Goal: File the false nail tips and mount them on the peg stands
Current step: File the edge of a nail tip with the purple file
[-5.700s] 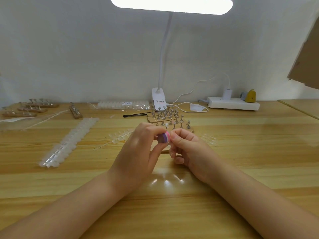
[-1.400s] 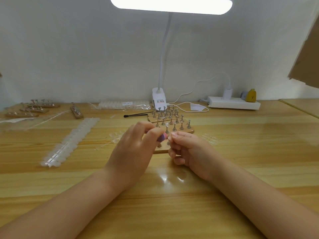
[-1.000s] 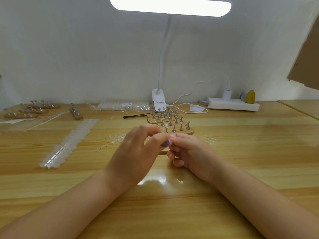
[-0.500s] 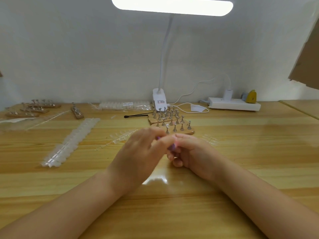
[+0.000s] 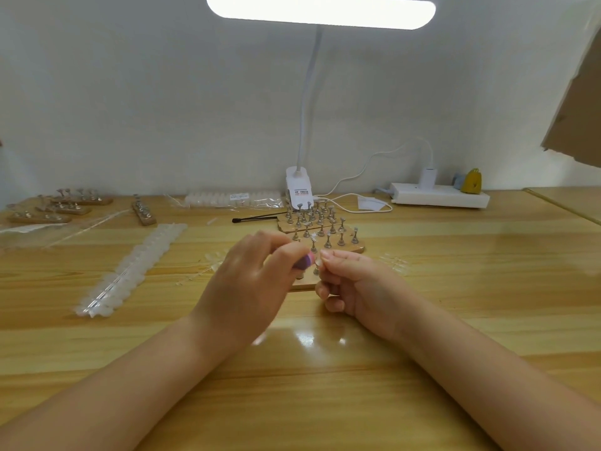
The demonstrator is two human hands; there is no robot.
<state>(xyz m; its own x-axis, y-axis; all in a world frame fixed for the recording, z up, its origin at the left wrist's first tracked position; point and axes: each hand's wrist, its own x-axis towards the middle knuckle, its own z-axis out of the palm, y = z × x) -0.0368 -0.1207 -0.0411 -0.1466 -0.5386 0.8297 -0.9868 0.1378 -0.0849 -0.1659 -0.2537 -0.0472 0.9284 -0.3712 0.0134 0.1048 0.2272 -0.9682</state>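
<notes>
Now filing, mid-table

My left hand (image 5: 250, 288) grips the purple file block (image 5: 304, 262); my right hand (image 5: 356, 283) pinches a clear nail tip (image 5: 318, 261) against it, just before the peg stands (image 5: 325, 234) on the wooden table (image 5: 487, 288).

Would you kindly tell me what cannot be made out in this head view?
- Nail tip at the right hand: too small, behind fingertips.
- File in the left hand: mostly covered by fingers.
- Near peg stand: hidden behind both hands.
- Lamp: cut by the top edge.
</notes>
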